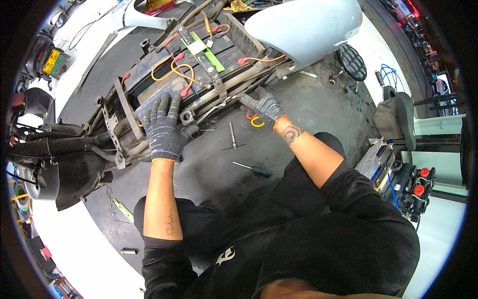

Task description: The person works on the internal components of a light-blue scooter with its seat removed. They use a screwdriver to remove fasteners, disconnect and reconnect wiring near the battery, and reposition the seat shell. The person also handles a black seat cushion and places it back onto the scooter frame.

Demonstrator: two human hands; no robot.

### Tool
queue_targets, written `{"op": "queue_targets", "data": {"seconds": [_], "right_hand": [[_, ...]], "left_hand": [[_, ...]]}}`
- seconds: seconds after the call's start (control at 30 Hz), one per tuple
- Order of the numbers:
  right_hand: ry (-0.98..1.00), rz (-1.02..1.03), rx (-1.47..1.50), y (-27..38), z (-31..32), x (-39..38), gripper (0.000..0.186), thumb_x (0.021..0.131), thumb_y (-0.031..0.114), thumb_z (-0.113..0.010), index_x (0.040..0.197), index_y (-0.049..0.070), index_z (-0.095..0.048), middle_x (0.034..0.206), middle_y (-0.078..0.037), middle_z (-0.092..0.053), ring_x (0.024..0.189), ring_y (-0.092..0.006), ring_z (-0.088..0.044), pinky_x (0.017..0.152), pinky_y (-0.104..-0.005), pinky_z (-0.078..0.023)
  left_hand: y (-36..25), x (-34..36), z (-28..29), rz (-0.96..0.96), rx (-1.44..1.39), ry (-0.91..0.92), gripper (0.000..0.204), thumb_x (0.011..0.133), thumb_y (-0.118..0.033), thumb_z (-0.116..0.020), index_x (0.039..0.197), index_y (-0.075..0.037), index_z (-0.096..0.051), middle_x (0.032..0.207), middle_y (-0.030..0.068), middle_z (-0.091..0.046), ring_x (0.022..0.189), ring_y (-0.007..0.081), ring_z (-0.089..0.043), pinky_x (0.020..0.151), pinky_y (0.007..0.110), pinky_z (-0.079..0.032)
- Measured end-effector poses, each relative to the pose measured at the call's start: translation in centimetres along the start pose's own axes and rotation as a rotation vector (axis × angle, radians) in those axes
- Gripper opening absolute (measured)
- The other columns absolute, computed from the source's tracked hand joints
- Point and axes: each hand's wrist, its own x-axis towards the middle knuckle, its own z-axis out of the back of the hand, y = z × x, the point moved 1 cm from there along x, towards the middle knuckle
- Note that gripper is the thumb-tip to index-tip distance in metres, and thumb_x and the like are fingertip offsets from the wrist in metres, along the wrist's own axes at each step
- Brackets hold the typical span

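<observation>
Both my hands wear dark grey knit gloves and reach to a vehicle's metal frame with a battery pack (pixel 149 90) set in it. My left hand (pixel 167 132) lies flat, fingers stretched, over the pack's near edge and the frame. At the near frame tube (pixel 219 91), my right hand (pixel 264 105) rests its fingertips, thumb apart from the index finger; its other fingers are partly hidden. Orange cables (pixel 186 71) with red terminal covers cross the pack, beside a green bracket (pixel 213 59). Below my right hand show a red and a yellow curved piece (pixel 257 122).
On the dark mat lie a T-handle wrench (pixel 232 133), a screwdriver (pixel 255 170) and a green cutter-like tool (pixel 122 210). A metal socket (pixel 129 251) is at lower left. The pale body panel (pixel 308 30) overhangs the far right. A black padded seat (pixel 351 62) stands beyond it.
</observation>
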Motion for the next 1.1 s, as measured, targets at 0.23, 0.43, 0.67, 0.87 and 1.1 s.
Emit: {"op": "queue_targets", "data": {"seconds": [0.23,0.43,0.67,0.87,1.1], "right_hand": [[0.224,-0.534,0.695,-0.2,0.6,-1.1,0.050,0.096,0.037,-0.067,0.135,0.007,-0.057,0.121,-0.012,-0.067,0.102,-0.0234,-0.068,0.087,-0.0351,-0.056],[0.147,-0.709,1.103,-0.1,-0.6,-1.7,0.027,0.093,0.031,-0.070,0.111,0.012,-0.064,0.098,-0.005,-0.064,0.085,-0.0187,-0.064,0.074,-0.0383,-0.057],[-0.042,-0.026,0.255,-1.8,-0.8,0.6,0.031,0.100,0.020,-0.056,0.127,0.007,-0.063,0.123,-0.018,-0.063,0.108,-0.0274,-0.064,0.088,-0.0351,-0.052],[-0.010,-0.020,0.299,-2.9,-1.4,0.2,0.047,0.088,0.010,-0.065,0.134,0.013,-0.059,0.117,-0.020,-0.065,0.095,-0.0336,-0.067,0.078,-0.0430,-0.056],[0.078,-0.557,0.954,-1.7,-0.2,-1.0,0.032,0.095,0.024,-0.068,0.119,0.004,-0.068,0.093,-0.005,-0.070,0.079,-0.0133,-0.068,0.068,-0.0317,-0.060]], "left_hand": [[-0.5,-0.6,-0.2,-0.009,0.050,0.127,0.122,0.059,-0.043,-0.090,0.159,-0.017,-0.025,0.160,0.0170,-0.030,0.149,0.0369,-0.027,0.122,0.055,-0.015],[-0.1,-0.6,-0.9,-0.028,0.028,0.075,0.116,0.062,-0.037,-0.090,0.158,-0.019,-0.029,0.160,0.0155,-0.032,0.148,0.0355,-0.028,0.121,0.054,-0.017],[0.2,-0.2,-1.4,-0.042,0.014,0.038,0.107,0.062,-0.039,-0.088,0.155,-0.022,-0.037,0.159,0.0136,-0.035,0.145,0.0348,-0.035,0.119,0.055,-0.022],[-0.9,-1.2,-1.5,0.004,0.009,0.016,0.107,0.067,-0.030,-0.085,0.157,-0.015,-0.031,0.158,0.0217,-0.032,0.145,0.0427,-0.031,0.120,0.057,-0.018],[-0.5,-1.3,-2.2,0.012,0.141,-0.008,0.102,0.069,-0.033,-0.085,0.156,-0.016,-0.034,0.156,0.0203,-0.035,0.145,0.0416,-0.032,0.119,0.058,-0.019]]}}
